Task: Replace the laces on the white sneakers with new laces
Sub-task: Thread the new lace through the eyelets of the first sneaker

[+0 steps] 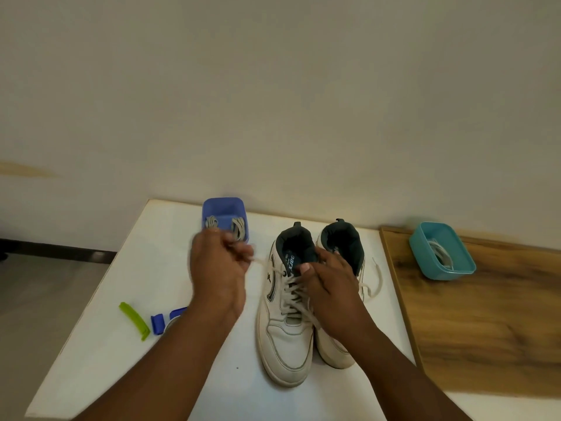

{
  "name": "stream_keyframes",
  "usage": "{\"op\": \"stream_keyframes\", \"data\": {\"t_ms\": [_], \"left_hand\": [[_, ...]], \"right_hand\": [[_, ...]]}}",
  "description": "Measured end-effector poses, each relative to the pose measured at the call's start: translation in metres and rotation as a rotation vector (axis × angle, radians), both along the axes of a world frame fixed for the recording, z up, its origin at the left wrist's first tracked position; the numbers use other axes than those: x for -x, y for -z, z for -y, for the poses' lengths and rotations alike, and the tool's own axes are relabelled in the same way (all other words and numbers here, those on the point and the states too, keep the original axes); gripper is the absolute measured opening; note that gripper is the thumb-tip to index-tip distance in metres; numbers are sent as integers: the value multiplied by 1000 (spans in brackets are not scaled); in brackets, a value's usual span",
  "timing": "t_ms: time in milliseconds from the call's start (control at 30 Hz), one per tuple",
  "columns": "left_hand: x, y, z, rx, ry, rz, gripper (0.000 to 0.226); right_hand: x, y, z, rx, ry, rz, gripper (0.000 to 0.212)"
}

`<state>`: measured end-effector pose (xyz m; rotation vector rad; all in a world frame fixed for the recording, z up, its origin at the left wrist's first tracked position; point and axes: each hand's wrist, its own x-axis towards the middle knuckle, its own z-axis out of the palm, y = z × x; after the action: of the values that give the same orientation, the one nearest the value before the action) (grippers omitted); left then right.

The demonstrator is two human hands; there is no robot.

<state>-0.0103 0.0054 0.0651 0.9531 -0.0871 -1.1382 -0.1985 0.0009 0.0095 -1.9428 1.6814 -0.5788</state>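
Two white sneakers stand side by side near the middle of the white surface [106,344], toes toward the person, collars toward the wall. The left sneaker [285,335] is laced; the right sneaker [337,347] is partly covered by the right hand [329,294]. The left hand [218,268] is closed, its fingers curled around the end of the lace [261,262], which runs taut from the hand to the top eyelet of the left sneaker. The right hand rests on the laced area where the two sneakers meet, thumb lying on the tongue of the left sneaker; whether its fingers grip anything cannot be determined. A loose lace end [375,284] trails on the surface to the right of the right sneaker. A blue container [224,208] behind the left hand holds bundled laces [239,227]. A teal container [440,253] with laces inside sits on a wooden board [485,329] at the right. A green clip [135,320] and a blue clip [158,323] lie left of the left forearm.
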Motion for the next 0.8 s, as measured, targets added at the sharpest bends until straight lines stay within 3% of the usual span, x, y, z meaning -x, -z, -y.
{"op": "stream_keyframes", "data": {"t_ms": [67, 133, 233, 300, 367, 433, 467, 600, 667, 767, 800], "left_hand": [[-17, -6, 0, -8, -155, 233, 23], [-27, -2, -1, -54, -155, 748, 18], [-18, 22, -9, -72, 359, 1442, 11], [-5, 42, -15, -134, 694, 1612, 23], [2, 52, -17, -180, 798, 1633, 22], [4, 52, -11, -153, 764, 1704, 19], [4, 49, -8, -135, 705, 1653, 18], [-2, 18, -1, -164, 79, 967, 22], [-11, 8, 0, -175, -173, 801, 20], [-12, 15, -2, -246, -36, 870, 16], [-9, 22, -5, -272, 62, 931, 28]], "right_hand": [[1, -1, -1, -15, -17, -14, 45], [2, -4, -2, -13, -30, -15, 45], [3, -5, -3, -9, -34, -3, 48], [4, -9, -2, -7, -31, 41, 46], [6, -14, -2, -1, -26, 74, 39], [9, -20, -3, 6, -24, 52, 40], [11, -21, -2, 2, -26, 39, 41], [14, -19, -3, -9, -53, 35, 42], [15, -16, -3, 2, -59, 18, 41], [15, -13, -3, 5, -53, -6, 42], [14, -12, -3, 5, -43, -14, 42]]}}
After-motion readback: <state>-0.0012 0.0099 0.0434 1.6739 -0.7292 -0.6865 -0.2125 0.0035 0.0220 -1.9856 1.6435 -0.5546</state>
